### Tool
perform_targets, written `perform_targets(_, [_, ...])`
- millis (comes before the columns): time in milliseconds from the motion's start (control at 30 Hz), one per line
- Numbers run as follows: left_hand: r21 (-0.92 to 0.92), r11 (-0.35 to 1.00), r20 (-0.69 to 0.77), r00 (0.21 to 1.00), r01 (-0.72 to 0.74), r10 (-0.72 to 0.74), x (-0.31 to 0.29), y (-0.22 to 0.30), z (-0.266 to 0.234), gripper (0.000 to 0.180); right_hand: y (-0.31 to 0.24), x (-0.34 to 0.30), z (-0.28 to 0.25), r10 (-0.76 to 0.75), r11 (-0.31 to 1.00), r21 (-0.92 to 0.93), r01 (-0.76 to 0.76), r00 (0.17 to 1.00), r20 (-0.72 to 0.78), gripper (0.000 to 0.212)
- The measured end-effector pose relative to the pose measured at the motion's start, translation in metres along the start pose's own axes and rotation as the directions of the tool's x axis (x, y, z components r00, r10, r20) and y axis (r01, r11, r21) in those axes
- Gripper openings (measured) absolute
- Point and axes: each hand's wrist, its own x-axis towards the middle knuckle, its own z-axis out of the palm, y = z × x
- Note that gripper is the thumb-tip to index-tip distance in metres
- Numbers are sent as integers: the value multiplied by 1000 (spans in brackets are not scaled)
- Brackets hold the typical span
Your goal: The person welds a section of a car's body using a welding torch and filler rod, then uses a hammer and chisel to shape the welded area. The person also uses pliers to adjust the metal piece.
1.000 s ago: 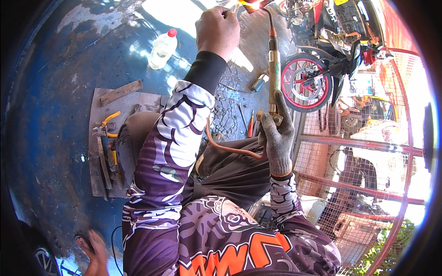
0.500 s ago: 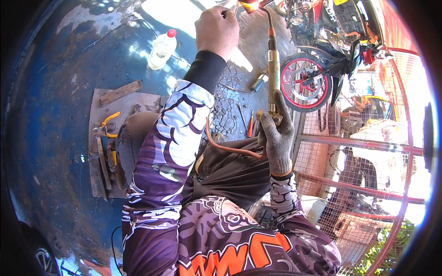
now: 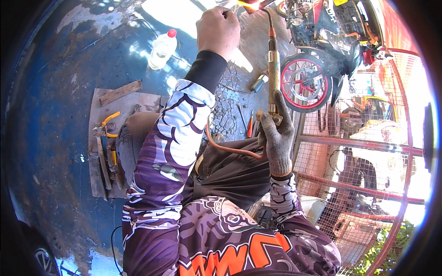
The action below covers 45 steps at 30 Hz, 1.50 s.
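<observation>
Seen from above, a person in a purple patterned long-sleeved shirt works over a blue painted floor [image 3: 55, 115]. The right hand [image 3: 276, 133], in a grey knitted glove, is closed around the base of a long brass torch [image 3: 273, 69] that points upward in the picture; an orange hose [image 3: 225, 147] curves away from its lower end across the lap. A bright flame [image 3: 246, 3] shows at the torch tip, at the top edge. The bare left hand [image 3: 218, 30] is clenched just beside that flame; what it grips cannot be made out. To the left a grey board [image 3: 99, 179] on the floor carries yellow-handled pliers [image 3: 107, 125] and other tools. A clear plastic bottle [image 3: 162, 48] with a red cap lies farther up. A motorbike [image 3: 322, 60] with a red-rimmed wheel stands to the right, near a red wire fence [image 3: 368, 184]
</observation>
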Motion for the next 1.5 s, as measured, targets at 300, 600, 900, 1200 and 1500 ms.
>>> perform_targets(300, [-5,997,11,997,-83,83,6,-8,-5,34,-1,-1,-1,15,1000,2,-15,1000,6,66])
perform_targets(600, [-37,999,49,999,-21,23,4,-3,-7,34,2,-1,-3,11,999,39,-12,1000,11,66])
perform_targets(900, [-102,995,73,997,23,-15,2,-2,-7,31,-4,-3,-1,40,999,34,-41,999,27,69])
perform_targets(1200, [-337,929,182,979,152,-94,9,26,-46,25,15,-26,-44,-83,924,342,170,964,-254,74])
perform_targets(1500, [-254,962,99,992,102,-79,7,35,-68,22,80,-29,-116,-24,737,624,261,932,-361,41])
